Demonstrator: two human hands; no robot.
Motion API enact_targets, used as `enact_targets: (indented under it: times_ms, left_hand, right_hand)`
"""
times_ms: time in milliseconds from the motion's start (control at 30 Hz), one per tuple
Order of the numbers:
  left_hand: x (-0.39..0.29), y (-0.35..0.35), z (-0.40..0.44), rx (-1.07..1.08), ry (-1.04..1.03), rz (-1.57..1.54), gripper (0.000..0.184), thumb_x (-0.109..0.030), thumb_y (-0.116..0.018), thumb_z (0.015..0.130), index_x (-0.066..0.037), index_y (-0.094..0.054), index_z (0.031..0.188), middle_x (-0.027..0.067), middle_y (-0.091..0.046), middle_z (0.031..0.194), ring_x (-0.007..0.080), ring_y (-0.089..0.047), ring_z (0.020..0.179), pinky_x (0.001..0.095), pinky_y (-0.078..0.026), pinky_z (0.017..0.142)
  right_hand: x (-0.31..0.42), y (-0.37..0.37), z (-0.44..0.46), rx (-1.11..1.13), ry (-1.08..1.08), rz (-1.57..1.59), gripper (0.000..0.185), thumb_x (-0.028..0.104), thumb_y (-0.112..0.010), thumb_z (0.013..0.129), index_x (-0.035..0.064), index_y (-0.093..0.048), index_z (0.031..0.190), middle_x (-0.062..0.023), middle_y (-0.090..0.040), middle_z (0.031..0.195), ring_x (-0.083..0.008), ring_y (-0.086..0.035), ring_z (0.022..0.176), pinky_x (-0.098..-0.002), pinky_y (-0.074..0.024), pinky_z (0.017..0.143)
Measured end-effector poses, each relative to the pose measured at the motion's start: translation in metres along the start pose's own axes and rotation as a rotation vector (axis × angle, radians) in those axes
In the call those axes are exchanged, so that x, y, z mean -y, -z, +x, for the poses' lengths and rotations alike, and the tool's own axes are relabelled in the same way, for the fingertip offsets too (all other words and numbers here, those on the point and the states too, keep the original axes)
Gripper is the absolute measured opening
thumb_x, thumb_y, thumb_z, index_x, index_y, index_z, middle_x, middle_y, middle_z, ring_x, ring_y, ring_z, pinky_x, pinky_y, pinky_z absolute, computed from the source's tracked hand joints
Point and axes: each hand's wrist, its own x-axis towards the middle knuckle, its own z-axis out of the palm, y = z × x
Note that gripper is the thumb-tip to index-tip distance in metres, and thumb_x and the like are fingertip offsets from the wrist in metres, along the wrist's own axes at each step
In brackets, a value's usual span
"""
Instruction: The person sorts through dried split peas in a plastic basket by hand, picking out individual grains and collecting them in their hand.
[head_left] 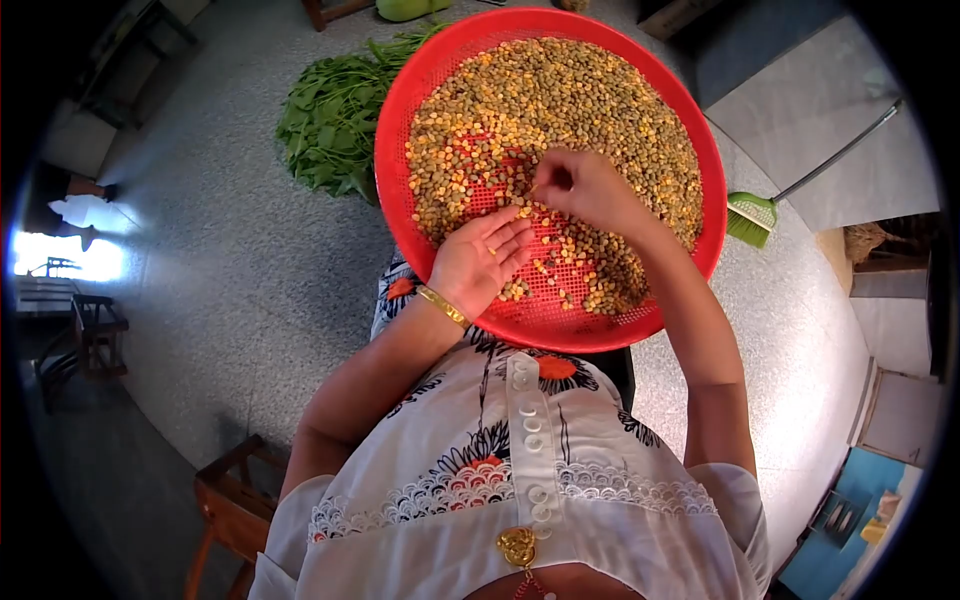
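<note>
A round red mesh tray (397, 190) holds a spread of yellow and greenish-brown kernels (590, 90), thick at the back and right. Red mesh shows through near the middle. My left hand (482, 262) lies palm up over the tray's front left, fingers extended, with a small yellow kernel on it. Just right of its fingertips, my right hand (588, 190) is closed in a pinch, thumb and index finger together above the kernels. What the pinch holds is too small to name.
Leafy greens (335, 120) lie on the floor left of the tray, with a pale green gourd (410, 8) behind. A green broom (752, 215) leans at the right. A wooden stool (235, 490) stands at lower left.
</note>
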Motion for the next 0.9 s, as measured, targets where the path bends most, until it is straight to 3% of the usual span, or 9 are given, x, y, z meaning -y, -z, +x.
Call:
enact_targets:
  times_ms: [33,100,200,433,700,800,867,900]
  left_hand:
    - [0.000,0.002,0.001,0.016,0.006,-0.013,0.037,-0.019,-0.043,0.086,0.002,-0.046,0.117,0.0104,-0.051,0.109,0.0211,-0.048,0.104,0.0334,-0.038,0.093]
    - [-0.001,0.003,0.002,0.032,0.010,-0.026,0.038,-0.019,-0.043,0.086,0.002,-0.046,0.117,0.0108,-0.051,0.110,0.0216,-0.047,0.105,0.0338,-0.037,0.094]
    - [-0.001,0.001,-0.001,0.032,0.004,-0.007,0.038,-0.019,-0.043,0.086,0.003,-0.046,0.117,0.0114,-0.051,0.111,0.0220,-0.047,0.106,0.0340,-0.037,0.095]
    - [-0.001,-0.002,-0.002,0.017,-0.005,-0.015,0.036,-0.018,-0.042,0.086,0.004,-0.047,0.116,0.0121,-0.051,0.110,0.0222,-0.048,0.104,0.0338,-0.037,0.095]
    - [-0.002,-0.003,-0.002,0.012,-0.003,-0.015,0.036,-0.018,-0.041,0.087,0.004,-0.047,0.116,0.0121,-0.052,0.109,0.0222,-0.048,0.104,0.0342,-0.037,0.095]
    - [-0.002,-0.001,-0.002,0.015,-0.005,-0.020,0.036,-0.018,-0.041,0.087,0.004,-0.047,0.115,0.0122,-0.052,0.109,0.0223,-0.048,0.104,0.0345,-0.037,0.095]
    - [-0.001,-0.002,-0.002,0.008,-0.004,-0.021,0.036,-0.018,-0.041,0.087,0.004,-0.047,0.115,0.0121,-0.052,0.108,0.0225,-0.048,0.104,0.0347,-0.037,0.095]
    - [-0.001,-0.002,-0.001,0.009,0.001,-0.019,0.036,-0.018,-0.041,0.087,0.004,-0.047,0.115,0.0121,-0.052,0.108,0.0225,-0.048,0.104,0.0347,-0.037,0.095]
  right_hand:
    - [0.005,-0.002,-0.004,0.112,0.057,0.202,0.012,0.014,-0.061,0.071,0.0040,-0.059,0.078,-0.0099,-0.061,0.073,-0.0204,-0.059,0.068,-0.0330,-0.0465,0.064]
    - [0.007,-0.002,-0.006,0.168,0.040,0.232,0.011,0.013,-0.059,0.073,0.0043,-0.060,0.080,-0.0082,-0.061,0.073,-0.0172,-0.059,0.067,-0.0316,-0.0462,0.064]
    - [-0.012,0.007,0.007,-0.233,0.006,-0.134,0.011,0.011,-0.060,0.072,0.0048,-0.060,0.081,-0.0107,-0.062,0.078,-0.0236,-0.059,0.069,-0.0335,-0.0469,0.065]
    - [-0.033,-0.012,0.017,-0.270,0.100,-0.473,0.015,0.012,-0.059,0.071,0.0043,-0.058,0.084,-0.0111,-0.059,0.081,-0.0291,-0.059,0.073,-0.0389,-0.0477,0.065]
    - [-0.028,-0.011,0.022,-0.272,0.125,-0.597,0.016,0.009,-0.057,0.068,0.0031,-0.056,0.083,-0.0138,-0.058,0.082,-0.0312,-0.059,0.073,-0.0400,-0.0480,0.061]
    - [-0.018,-0.002,0.018,-0.212,0.020,-0.365,0.014,0.008,-0.058,0.069,0.0023,-0.057,0.082,-0.0118,-0.059,0.076,-0.0249,-0.060,0.069,-0.0358,-0.0472,0.058]
    - [-0.008,-0.004,0.010,-0.098,-0.018,0.117,0.012,0.008,-0.059,0.070,0.0024,-0.058,0.081,-0.0074,-0.059,0.071,-0.0159,-0.057,0.065,-0.0301,-0.0456,0.058]
    - [-0.003,-0.006,0.005,-0.101,-0.023,0.117,0.012,0.008,-0.059,0.070,0.0024,-0.058,0.081,-0.0074,-0.059,0.071,-0.0159,-0.057,0.065,-0.0301,-0.0456,0.058]
